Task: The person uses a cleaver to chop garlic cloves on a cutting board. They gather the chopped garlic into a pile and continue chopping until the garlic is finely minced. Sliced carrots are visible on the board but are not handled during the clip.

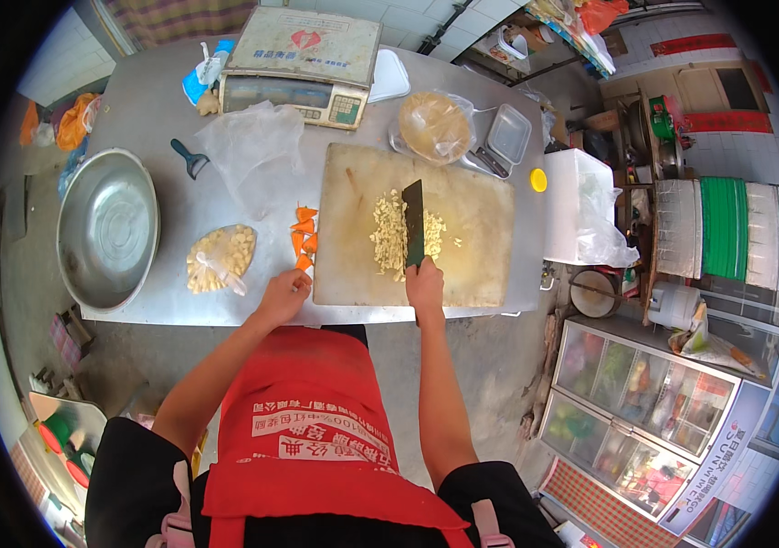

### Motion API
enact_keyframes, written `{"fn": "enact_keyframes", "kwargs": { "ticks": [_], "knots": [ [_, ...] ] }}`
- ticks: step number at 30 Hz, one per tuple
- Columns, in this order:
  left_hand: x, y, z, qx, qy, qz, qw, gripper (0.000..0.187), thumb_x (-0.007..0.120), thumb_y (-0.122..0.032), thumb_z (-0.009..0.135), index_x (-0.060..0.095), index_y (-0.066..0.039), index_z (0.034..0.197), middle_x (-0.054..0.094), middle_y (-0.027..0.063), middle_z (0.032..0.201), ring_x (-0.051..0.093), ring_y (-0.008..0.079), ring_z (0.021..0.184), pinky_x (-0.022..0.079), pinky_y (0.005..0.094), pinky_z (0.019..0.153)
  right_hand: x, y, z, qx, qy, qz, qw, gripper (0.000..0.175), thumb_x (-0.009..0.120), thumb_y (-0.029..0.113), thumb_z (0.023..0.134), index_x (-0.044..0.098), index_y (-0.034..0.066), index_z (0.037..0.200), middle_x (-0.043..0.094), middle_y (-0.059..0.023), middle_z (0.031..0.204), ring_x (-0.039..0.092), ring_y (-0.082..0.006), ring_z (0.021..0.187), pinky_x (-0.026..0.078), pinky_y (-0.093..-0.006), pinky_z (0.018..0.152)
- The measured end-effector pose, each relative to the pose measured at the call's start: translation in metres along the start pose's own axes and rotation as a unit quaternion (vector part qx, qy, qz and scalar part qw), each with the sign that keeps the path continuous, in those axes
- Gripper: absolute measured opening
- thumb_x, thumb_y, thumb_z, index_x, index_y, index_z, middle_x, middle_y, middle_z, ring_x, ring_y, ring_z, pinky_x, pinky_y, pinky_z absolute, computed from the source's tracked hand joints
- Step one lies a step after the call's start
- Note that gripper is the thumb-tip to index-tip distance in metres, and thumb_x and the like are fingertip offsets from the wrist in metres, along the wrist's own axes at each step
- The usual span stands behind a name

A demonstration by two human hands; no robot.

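Observation:
My right hand [425,288] grips the handle of a cleaver [414,222], whose dark blade stands in a heap of chopped pale garlic or ginger [389,236] on a worn cutting board [472,240]. Small pieces lie on both sides of the blade. My left hand [286,296] is at the steel table's front edge, left of the board, its fingers bent close to several orange carrot pieces [304,226]; whether it touches one I cannot tell. A knotted clear bag of pale yellowish pieces [222,260] lies further left.
A large metal basin [112,229] stands at the left of the table [170,198]. Behind are a peeler [191,159], a thin plastic bag [259,147], a weighing scale [297,68], a bag-covered bowl [434,127], a small knife [492,163] and a clear container [509,133]. A yellow lid [538,180] lies right.

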State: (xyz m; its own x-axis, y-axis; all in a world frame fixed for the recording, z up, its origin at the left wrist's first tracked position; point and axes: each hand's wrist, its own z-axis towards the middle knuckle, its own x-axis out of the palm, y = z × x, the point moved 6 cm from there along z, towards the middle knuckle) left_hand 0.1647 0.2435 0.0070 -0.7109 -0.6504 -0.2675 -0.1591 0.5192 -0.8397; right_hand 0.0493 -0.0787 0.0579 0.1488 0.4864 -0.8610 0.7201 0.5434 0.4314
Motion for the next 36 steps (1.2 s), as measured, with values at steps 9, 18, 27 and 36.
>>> {"fn": "enact_keyframes", "kwargs": {
  "ticks": [9, 18, 27, 36],
  "knots": [
    [0.004, -0.009, 0.001, 0.009, -0.004, 0.005, 1.000, 0.018, 0.068, -0.014, 0.096, 0.075, -0.003, 0.108, 0.079, 0.0172, 0.099, 0.075, 0.0303, 0.090, 0.059, 0.0418, 0.084, 0.021, -0.004, -0.004, 0.024, -0.013, -0.016, 1.000, 0.024, 0.063, 0.020, 0.100, 0.061, -0.0035, 0.100, 0.072, -0.0375, 0.093, 0.070, -0.0584, 0.091, 0.056, -0.0650, 0.082],
    [0.000, 0.000, 0.006, -0.018, -0.011, -0.024, 0.999, 0.017, 0.069, -0.014, 0.096, 0.075, -0.003, 0.108, 0.079, 0.0160, 0.096, 0.075, 0.0299, 0.089, 0.058, 0.0410, 0.083, 0.021, -0.004, -0.010, 0.019, -0.019, 0.008, 1.000, 0.024, 0.064, 0.018, 0.099, 0.059, -0.0051, 0.097, 0.072, -0.0361, 0.092, 0.070, -0.0582, 0.089, 0.056, -0.0644, 0.079],
    [0.004, -0.005, 0.011, 0.007, 0.004, -0.029, 1.000, 0.018, 0.067, -0.013, 0.101, 0.072, 0.000, 0.113, 0.074, 0.0100, 0.095, 0.069, 0.0165, 0.076, 0.059, 0.0345, 0.068, 0.013, -0.013, -0.006, 0.019, -0.002, -0.005, 1.000, 0.024, 0.064, 0.020, 0.100, 0.060, -0.0033, 0.099, 0.071, -0.0366, 0.090, 0.070, -0.0587, 0.088, 0.056, -0.0657, 0.079],
    [-0.002, 0.001, 0.005, -0.001, 0.004, -0.026, 1.000, 0.018, 0.067, -0.012, 0.102, 0.072, 0.001, 0.113, 0.073, 0.0092, 0.095, 0.069, 0.0167, 0.077, 0.058, 0.0339, 0.069, -0.003, -0.011, 0.002, 0.054, 0.031, -0.012, 0.998, 0.025, 0.065, 0.021, 0.099, 0.061, -0.0031, 0.101, 0.072, -0.0375, 0.091, 0.071, -0.0576, 0.089, 0.057, -0.0647, 0.082]
  ]
}}
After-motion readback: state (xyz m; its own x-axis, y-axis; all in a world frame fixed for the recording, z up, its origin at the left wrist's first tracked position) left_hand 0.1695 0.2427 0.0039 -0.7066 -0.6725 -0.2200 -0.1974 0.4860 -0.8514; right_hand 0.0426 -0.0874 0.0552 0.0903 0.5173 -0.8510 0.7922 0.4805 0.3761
